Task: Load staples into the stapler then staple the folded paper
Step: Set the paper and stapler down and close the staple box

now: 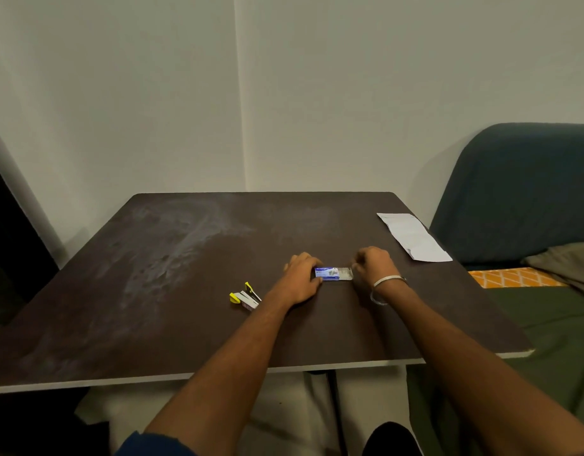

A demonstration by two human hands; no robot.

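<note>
The left hand (300,278) grips the small blue-and-white cardboard staple box (328,273) on the dark brown table (185,291). The right hand (372,266), fingers curled, pinches the box's pulled-out inner tray (345,274).

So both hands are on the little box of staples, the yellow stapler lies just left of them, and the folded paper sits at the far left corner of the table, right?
Not quite. The head view shows the folded paper at the far right corner of the table, not the left. The rest holds: the left hand and right hand are on the box of staples, and the yellow stapler lies just left of them.
</note>
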